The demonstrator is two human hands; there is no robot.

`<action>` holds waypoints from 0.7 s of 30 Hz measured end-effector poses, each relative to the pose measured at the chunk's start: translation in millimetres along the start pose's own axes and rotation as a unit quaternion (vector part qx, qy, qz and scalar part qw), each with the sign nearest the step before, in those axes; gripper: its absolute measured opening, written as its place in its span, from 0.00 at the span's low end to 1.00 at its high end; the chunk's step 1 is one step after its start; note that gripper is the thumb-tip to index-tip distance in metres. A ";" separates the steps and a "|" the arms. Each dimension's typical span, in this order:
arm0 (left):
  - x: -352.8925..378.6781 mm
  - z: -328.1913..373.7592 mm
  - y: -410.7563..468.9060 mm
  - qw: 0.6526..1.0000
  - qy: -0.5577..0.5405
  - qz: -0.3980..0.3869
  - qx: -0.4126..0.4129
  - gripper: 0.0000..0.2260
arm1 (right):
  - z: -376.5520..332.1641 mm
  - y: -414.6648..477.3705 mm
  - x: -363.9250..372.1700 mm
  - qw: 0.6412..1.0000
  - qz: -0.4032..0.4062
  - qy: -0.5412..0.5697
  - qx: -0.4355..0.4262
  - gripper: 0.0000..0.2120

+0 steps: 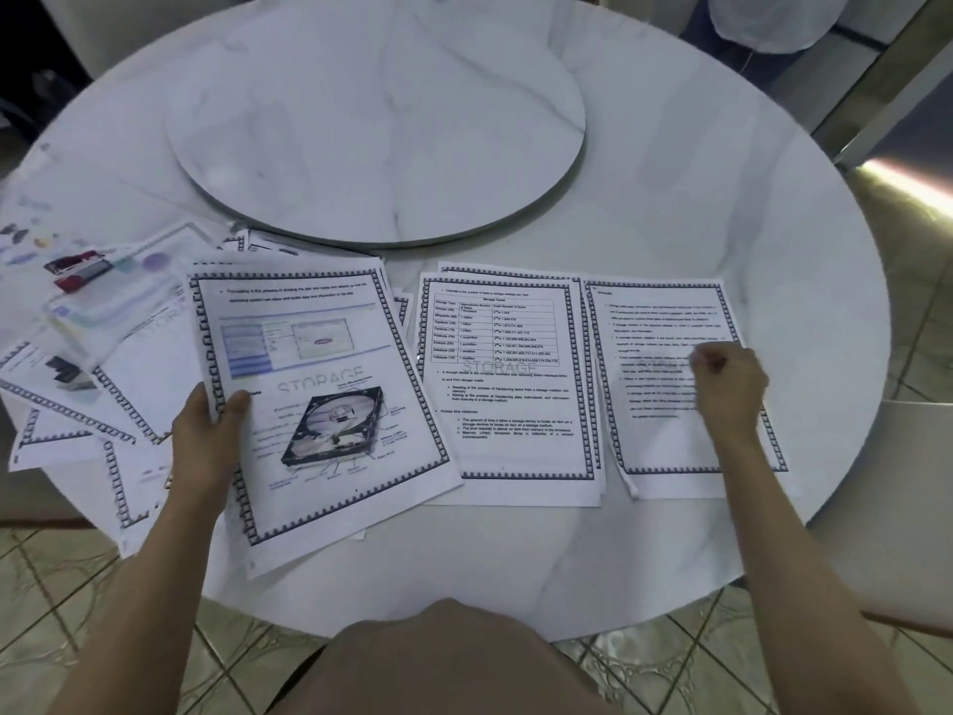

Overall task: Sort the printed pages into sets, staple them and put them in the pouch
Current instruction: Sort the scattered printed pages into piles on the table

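Left of the middle pile [508,384] my left hand [206,436] pinches the hard-disk page [330,405]; right of it my right hand [727,384] curls, grip unclear.

Dim, cool light; a glare streak at the right edge, wide-angle bending, blurred papers [77,301] far left.

counter [670,172]: round white marble | raised disc [376,121]: on counter, beyond right grip [727,384] | white chair [918,508]: right of it | floor [46,585]: tiled
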State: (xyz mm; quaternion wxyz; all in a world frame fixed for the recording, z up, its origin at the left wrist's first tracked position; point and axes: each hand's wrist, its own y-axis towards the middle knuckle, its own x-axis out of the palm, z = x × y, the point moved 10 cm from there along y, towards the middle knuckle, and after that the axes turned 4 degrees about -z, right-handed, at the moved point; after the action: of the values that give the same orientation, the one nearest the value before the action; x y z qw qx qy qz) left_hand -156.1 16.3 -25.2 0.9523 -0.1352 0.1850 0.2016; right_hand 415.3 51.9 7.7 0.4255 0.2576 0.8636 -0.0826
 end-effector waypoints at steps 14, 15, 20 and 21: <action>-12.6 -12.3 7.8 0.999 -0.031 -0.006 -0.007 0.13 | -54.9 -76.7 107.9 0.982 -0.162 -0.096 0.019 0.26; -12.9 -13.0 9.0 0.999 -0.035 -0.009 -0.009 0.13 | -54.2 -76.7 107.6 0.983 -0.159 -0.088 0.023 0.26; -16.0 -15.6 13.6 0.999 -0.038 -0.026 -0.013 0.13 | -50.8 -71.9 100.9 0.990 -0.122 -0.069 0.034 0.13; -17.2 -14.7 14.8 0.999 -0.035 -0.027 -0.010 0.13 | -52.2 -70.1 96.2 0.992 -0.112 -0.043 0.032 0.10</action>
State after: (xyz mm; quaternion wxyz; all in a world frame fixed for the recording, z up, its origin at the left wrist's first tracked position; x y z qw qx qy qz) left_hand -181.5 18.7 -34.1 0.9619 -0.1428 0.1454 0.1823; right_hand 294.5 47.0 -39.9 0.4419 0.1689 0.8649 -0.1679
